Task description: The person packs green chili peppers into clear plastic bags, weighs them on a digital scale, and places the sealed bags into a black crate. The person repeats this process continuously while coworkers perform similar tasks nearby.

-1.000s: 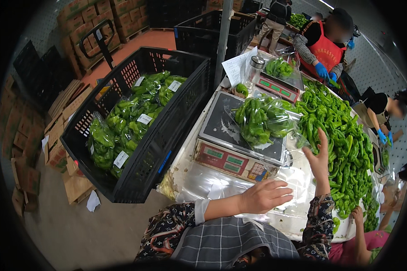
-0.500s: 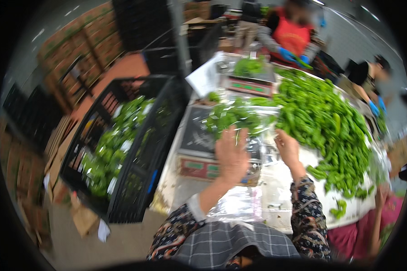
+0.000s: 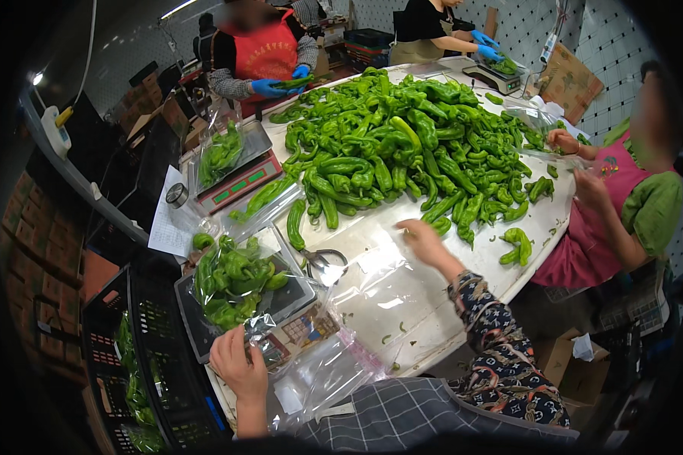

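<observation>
My left hand (image 3: 239, 369) is at the near edge of a dark-topped scale (image 3: 297, 279). Its fingers and thumb are bent but apart, touching the near end of a clear plastic bag of green peppers (image 3: 235, 282) that lies on the scale. Over the white table, my right hand (image 3: 430, 246) points left with its fingertips drawn together; what they hold, if anything, I cannot make out. Shiny clear film shows below it. Beside the scale rest black-handled scissors (image 3: 326, 267). Flat empty clear bags (image 3: 319, 379) lie close in front of me.
A big heap of long green peppers (image 3: 410, 144) covers the table's far part. Another scale (image 3: 239, 182) bears a bagged load, near a paper sheet (image 3: 171, 216). Black crates (image 3: 171, 356) stand at the left. Co-workers with peppers are across the table and at the right.
The view has swung to the right. My left hand, spread over the bag before, is now at its near end with bent fingers. My right hand is farther from the bag, over the table.
</observation>
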Available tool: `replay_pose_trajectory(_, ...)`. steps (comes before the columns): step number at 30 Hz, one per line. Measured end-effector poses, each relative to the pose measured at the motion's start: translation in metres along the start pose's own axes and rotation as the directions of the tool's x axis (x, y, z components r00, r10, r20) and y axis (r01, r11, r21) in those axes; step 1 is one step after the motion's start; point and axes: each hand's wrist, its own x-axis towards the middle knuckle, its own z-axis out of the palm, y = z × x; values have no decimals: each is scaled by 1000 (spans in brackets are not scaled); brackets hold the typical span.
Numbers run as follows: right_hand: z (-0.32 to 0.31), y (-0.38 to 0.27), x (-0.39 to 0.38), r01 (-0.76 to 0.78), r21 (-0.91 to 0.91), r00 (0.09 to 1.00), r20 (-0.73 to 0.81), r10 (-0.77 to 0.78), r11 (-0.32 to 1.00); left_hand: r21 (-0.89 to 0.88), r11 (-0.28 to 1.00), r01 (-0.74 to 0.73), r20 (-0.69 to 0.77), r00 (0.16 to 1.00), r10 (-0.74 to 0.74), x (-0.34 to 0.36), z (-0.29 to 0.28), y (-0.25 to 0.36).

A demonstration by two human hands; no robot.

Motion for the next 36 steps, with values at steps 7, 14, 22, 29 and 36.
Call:
replay_pose_trajectory(7,-31,82,-12,-149,-541,988,-51,144,828,38,999,-30,52,998,28,-2,-2,1)
replay_pose_trajectory(14,-31,72,-23,-263,-29,964,40,264,964,10,993,-122,44,992,121,9,1,4)
replay_pose_trajectory(22,-42,56,-31,-337,657,930,119,349,674,-19,993,-118,48,992,119,11,-1,2)
replay_pose_trajectory(29,-48,23,-35,-322,781,943,213,256,535,-51,992,-112,31,993,113,11,-3,0)
replay_pose_trajectory(36,-33,41,-33,-278,329,954,-16,300,903,-53,994,-93,43,995,96,10,-6,4)
